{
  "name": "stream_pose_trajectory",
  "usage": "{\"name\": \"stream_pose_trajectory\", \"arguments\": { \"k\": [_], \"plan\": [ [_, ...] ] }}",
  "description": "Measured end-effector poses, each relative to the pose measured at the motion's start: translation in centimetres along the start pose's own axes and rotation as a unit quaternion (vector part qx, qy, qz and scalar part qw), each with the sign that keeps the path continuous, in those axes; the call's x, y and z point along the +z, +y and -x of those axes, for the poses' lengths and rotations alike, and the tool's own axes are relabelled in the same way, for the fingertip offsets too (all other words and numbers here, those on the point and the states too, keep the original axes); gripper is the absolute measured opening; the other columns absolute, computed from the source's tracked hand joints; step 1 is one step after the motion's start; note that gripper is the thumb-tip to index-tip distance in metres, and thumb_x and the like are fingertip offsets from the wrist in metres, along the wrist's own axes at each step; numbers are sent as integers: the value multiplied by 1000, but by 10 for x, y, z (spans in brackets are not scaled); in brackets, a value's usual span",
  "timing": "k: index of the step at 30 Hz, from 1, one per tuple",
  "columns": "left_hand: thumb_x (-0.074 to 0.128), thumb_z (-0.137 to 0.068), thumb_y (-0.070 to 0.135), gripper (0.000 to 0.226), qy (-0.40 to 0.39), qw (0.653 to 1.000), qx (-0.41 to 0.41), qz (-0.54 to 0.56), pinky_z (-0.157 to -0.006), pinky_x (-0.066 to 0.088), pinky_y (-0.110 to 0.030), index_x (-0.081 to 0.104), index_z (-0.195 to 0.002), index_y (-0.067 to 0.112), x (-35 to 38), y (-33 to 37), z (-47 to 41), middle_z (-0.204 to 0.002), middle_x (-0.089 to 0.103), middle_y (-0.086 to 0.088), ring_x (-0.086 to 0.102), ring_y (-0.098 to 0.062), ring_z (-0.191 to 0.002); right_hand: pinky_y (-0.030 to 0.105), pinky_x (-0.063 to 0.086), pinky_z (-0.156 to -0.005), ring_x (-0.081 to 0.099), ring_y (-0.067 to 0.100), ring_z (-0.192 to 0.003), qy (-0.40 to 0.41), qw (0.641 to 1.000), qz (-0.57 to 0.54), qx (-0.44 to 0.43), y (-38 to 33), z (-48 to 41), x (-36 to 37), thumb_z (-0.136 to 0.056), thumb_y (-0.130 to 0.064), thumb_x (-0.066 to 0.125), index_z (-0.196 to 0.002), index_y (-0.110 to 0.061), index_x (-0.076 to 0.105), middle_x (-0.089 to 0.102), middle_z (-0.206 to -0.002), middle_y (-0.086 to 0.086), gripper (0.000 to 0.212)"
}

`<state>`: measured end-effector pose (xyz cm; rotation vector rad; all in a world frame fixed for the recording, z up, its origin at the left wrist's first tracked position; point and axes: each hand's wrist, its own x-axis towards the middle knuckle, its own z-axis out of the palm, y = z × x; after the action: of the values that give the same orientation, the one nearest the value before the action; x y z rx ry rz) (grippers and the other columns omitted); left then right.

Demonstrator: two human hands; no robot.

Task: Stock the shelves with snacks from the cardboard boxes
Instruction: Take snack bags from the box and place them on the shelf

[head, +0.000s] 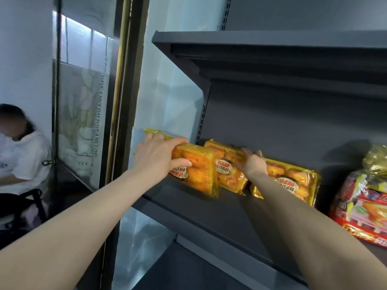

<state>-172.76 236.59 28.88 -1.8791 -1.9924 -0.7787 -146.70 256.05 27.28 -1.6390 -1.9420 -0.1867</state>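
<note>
Three yellow cake packs stand in a row on the dark grey shelf (184,208). My left hand (159,158) grips the leftmost pack (201,174) by its top left end, thumb on its front and fingers over its top. My right hand (253,162) lies with straight fingers on the top of the middle pack (228,172). The third pack (293,181) leans against the shelf's back wall, partly behind my right forearm. No cardboard box is in view.
A red and yellow snack bundle (362,206) sits at the shelf's right end. Another shelf board (261,45) hangs overhead. A clear side panel (167,95) closes the shelf's left end. A glass cabinet (83,105) stands to the left, with a seated person (18,155) beyond.
</note>
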Motion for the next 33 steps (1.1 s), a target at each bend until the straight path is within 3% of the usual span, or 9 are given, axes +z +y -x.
{"name": "stream_pose_trajectory", "arguments": {
  "k": [5, 9, 13, 17, 22, 24, 27, 30, 33],
  "plan": [
    [44, -79, 79, 70, -21, 1000, -6, 10, -100, 43, -46, 38, -141, 47, 14, 11, -11, -133, 53, -7, 42, -30, -127, 40, 46, -106, 43, 31, -136, 59, 988, -92, -106, -9, 37, -49, -89, 1, 63, -149, -29, 40, 45, -148, 7, 71],
    [40, -76, 83, 76, -34, 999, -27, 28, -99, 46, -48, 38, -143, 45, 18, 22, -18, -135, 55, -6, 47, -32, -126, 32, 53, -96, 51, 14, -126, -91, 959, -239, -120, -15, 78, -92, -82, 10, 57, -143, -38, 41, 57, -132, -4, 79],
    [46, -81, 77, 76, -38, 971, -82, 221, -97, 50, -46, 45, -141, 30, 14, 37, -26, -135, 60, -5, 57, -30, -119, 33, 51, -99, 54, 17, -124, -141, 907, -392, -54, -9, 107, -104, -82, 11, 64, -142, -29, 41, 58, -128, 0, 76],
    [54, -92, 58, 57, -80, 809, -191, 550, -80, 53, -34, 47, -136, 23, 8, 64, -22, -117, 64, -1, 59, -18, -92, 37, 50, -103, 56, 20, -123, -165, 882, -442, 8, 4, 121, -97, -77, -13, 85, -145, -25, 38, 56, -133, 4, 84],
    [58, -80, 68, 50, -155, 629, -314, 694, -93, 54, -49, 55, -105, 24, 21, 83, -14, -91, 56, -6, 54, -16, -76, 23, 48, -93, 54, 11, -116, -172, 895, -411, 23, 0, 136, -79, -71, -33, 88, -148, -30, 33, 54, -127, -9, 94],
    [57, -78, 71, 66, -176, 594, -335, 710, -86, 57, -49, 56, -116, 17, 31, 86, -13, -89, 55, -6, 54, -17, -78, 31, 54, -94, 63, 15, -113, -160, 849, -500, 59, 0, 136, -74, -66, -34, 89, -143, -25, 39, 60, -128, -3, 92],
    [53, -82, 71, 65, -207, 571, -351, 713, -85, 57, -48, 53, -114, 14, 42, 87, -5, -79, 52, -5, 58, -19, -79, 32, 62, -75, 72, 27, -104, -147, 764, -618, 114, 0, 134, -73, -69, -23, 86, -128, -13, 51, 64, -128, 14, 69],
    [55, -93, 54, 45, -203, 610, -344, 684, -88, 56, -47, 49, -120, 19, 49, 85, 0, -83, 58, -8, 64, -24, -87, 29, 63, -65, 73, 26, -99, -120, 768, -618, 116, -1, 131, -76, -83, -13, 78, -119, -16, 53, 64, -124, 12, 44],
    [66, -94, 30, 56, -121, 668, -349, 646, -79, 57, -42, 36, -140, 16, 58, 79, -7, -124, 57, -12, 62, -26, -100, 29, 63, -65, 74, 25, -96, -102, 796, -584, 120, 1, 124, -82, -87, -13, 75, -119, -20, 54, 61, -123, 10, 39]
  ]
}}
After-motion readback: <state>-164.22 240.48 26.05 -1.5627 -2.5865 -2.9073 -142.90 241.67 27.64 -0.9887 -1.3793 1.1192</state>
